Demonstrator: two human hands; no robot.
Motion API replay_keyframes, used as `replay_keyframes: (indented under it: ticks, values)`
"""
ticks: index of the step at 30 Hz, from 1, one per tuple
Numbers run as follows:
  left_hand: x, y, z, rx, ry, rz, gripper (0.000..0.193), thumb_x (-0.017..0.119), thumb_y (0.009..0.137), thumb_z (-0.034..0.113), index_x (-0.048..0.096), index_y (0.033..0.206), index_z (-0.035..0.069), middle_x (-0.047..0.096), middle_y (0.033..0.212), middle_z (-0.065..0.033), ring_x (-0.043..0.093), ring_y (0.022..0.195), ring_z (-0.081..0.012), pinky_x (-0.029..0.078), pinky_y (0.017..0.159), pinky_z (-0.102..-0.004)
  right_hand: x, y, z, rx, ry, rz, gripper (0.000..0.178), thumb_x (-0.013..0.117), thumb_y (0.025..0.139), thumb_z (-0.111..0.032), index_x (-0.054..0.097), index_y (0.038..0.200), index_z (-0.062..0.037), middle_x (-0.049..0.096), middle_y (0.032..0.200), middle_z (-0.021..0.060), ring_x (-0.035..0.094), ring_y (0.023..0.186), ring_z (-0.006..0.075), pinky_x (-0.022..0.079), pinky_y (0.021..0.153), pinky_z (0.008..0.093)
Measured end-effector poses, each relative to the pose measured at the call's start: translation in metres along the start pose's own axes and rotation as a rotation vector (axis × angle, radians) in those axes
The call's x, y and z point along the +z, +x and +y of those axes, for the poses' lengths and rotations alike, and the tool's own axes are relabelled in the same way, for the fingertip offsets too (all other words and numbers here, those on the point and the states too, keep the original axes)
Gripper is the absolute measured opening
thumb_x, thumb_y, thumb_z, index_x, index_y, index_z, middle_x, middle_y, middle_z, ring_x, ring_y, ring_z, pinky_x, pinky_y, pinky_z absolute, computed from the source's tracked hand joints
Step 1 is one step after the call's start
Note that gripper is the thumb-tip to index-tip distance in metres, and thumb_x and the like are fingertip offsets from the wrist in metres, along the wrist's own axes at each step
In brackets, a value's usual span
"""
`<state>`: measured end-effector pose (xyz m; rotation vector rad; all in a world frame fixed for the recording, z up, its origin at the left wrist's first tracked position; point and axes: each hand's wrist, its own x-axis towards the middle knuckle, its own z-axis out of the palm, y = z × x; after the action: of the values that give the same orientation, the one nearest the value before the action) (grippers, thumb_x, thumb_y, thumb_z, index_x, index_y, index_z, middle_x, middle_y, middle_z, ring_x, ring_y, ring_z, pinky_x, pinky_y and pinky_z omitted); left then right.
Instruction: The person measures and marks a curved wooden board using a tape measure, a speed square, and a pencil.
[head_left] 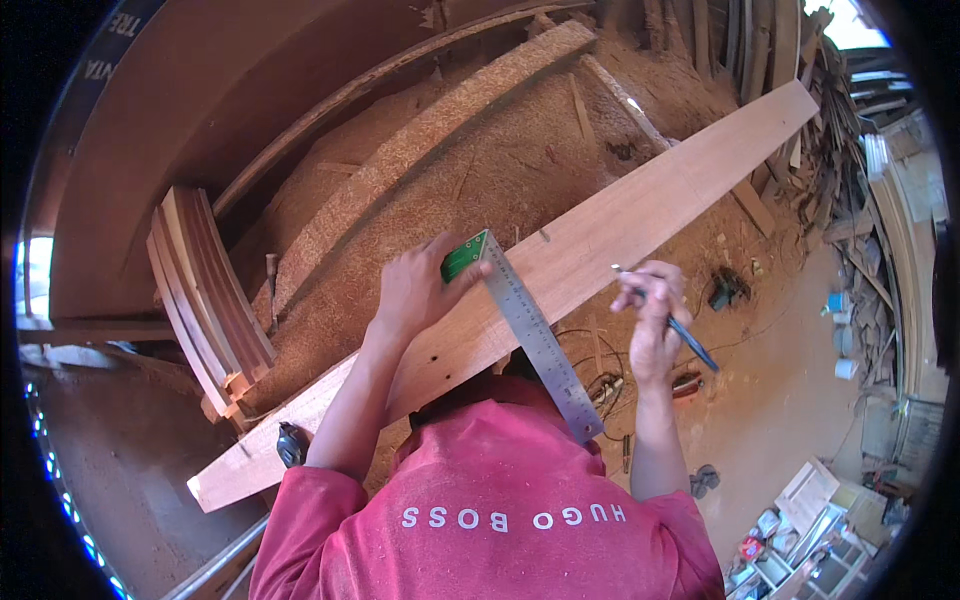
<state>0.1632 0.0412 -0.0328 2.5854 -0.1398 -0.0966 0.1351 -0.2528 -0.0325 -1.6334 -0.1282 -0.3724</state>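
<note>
A long, pale wooden board runs diagonally in front of me, from the lower left to the upper right. Across it lies a try square with a steel ruled blade and a green handle. My left hand is closed on the handle at the board's far edge, thumb toward the blade. The blade reaches past the near edge, toward my red shirt. Over the near edge, right of the blade, my right hand grips a slim dark pencil, its light tip toward the board. My right fingers are slightly blurred.
A black tape measure sits on the board beside my left forearm. Curved wooden pieces are stacked at the left. A curved beam lies in sawdust beyond. Cables and a dark power tool are on the floor at right, near scrap wood.
</note>
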Motion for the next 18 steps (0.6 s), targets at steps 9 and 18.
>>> replay_keyframes:
  ticks: [9, 18]
  values:
    - [0.015, -0.022, -0.007, 0.006, 0.094, 0.163, 0.051, 0.069, 0.095, 0.049, 0.064, 0.128, 0.01, 0.07, 0.101, -0.0146, 0.073, 0.089, -0.0364, 0.057, 0.07, -0.0488, 0.065, 0.004, 0.033, -0.01, -0.117, -0.309, 0.015, 0.067, 0.097, -0.009, 0.072, 0.102, 0.0041, 0.065, 0.102, 0.0154, 0.067, 0.084, 0.0223, 0.055, 0.073, 0.0305]
    - [0.014, -0.022, -0.007, -0.016, 0.065, 0.13, 0.048, 0.069, 0.096, 0.046, 0.064, 0.128, 0.009, 0.069, 0.104, -0.0154, 0.072, 0.088, -0.0382, 0.057, 0.071, -0.0494, 0.087, 0.011, 0.015, 0.101, -0.178, -0.265, 0.014, 0.076, 0.088, -0.006, 0.072, 0.099, 0.0025, 0.069, 0.095, 0.012, 0.07, 0.083, 0.0182, 0.057, 0.073, 0.0286]
